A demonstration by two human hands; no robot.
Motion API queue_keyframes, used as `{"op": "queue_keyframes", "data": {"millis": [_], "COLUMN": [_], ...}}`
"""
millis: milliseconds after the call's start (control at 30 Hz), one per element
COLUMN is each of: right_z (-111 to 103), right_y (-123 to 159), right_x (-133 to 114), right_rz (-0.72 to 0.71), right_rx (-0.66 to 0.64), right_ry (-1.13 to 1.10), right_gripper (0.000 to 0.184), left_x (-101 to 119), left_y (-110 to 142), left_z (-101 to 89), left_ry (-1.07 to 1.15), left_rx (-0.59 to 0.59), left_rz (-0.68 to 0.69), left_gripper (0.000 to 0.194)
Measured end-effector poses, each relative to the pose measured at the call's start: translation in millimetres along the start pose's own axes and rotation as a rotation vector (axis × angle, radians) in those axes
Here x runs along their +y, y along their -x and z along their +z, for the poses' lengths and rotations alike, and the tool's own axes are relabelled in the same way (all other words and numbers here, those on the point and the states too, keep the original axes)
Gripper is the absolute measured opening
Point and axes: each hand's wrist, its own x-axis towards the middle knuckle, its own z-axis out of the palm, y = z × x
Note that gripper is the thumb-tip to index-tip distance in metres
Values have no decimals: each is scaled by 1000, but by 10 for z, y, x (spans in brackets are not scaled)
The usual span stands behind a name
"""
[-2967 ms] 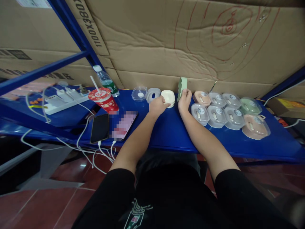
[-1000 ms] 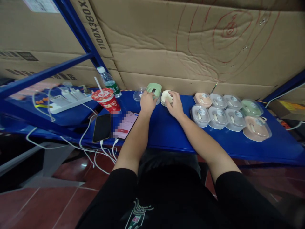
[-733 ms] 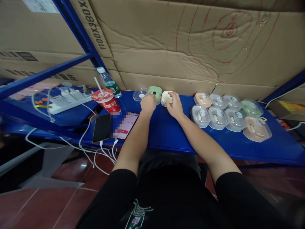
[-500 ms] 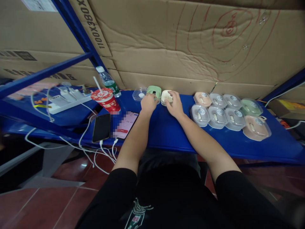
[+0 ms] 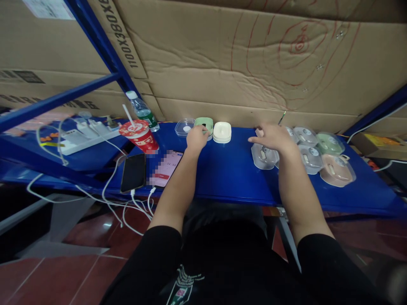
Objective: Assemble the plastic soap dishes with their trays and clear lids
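My left hand (image 5: 196, 139) is closed on the front edge of a small green box (image 5: 204, 123), its fingers curled there and partly hiding the box. A cream rounded-square box (image 5: 222, 132) stands just right of it, untouched. Left of the green box lies a clear plastic lid (image 5: 184, 126) with a white round spot. Over the near-left part of the group of clear-lidded containers, my right hand (image 5: 273, 136) is open with its fingers stretched out. Beneath it a pink container (image 5: 260, 132) is mostly covered. A grey container (image 5: 264, 156) sits in front of it.
More lidded containers, including a green one (image 5: 330, 143) and a pink one (image 5: 337, 170), fill the right side. A red paper cup (image 5: 140, 136), a water bottle (image 5: 143, 111) and two phones (image 5: 133, 173) with cables stand left. Cardboard (image 5: 190, 84) rises behind the blue table (image 5: 235, 178).
My right hand has let go of the cream box and moved right to the lidded containers. My left hand stays at the green box. The view has shifted slightly.
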Motion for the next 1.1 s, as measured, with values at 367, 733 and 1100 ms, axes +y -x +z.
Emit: {"op": "queue_keyframes", "data": {"millis": [367,733,1100], "right_z": [482,565,644], "right_y": [-16,40,-12], "right_x": [159,-88,-174], "right_rz": [-31,-107,-91], "right_rx": [-133,-182,121], "right_ry": [-79,-127,-324], "right_gripper": [68,96,90], "left_x": [13,-22,65], "left_y": [9,-12,20], "left_z": [-1,46,-14], "left_ry": [-18,-31,120], "left_rx": [-58,-69,101], "left_rz": [-16,-14,34], "left_gripper": [13,16,23]}}
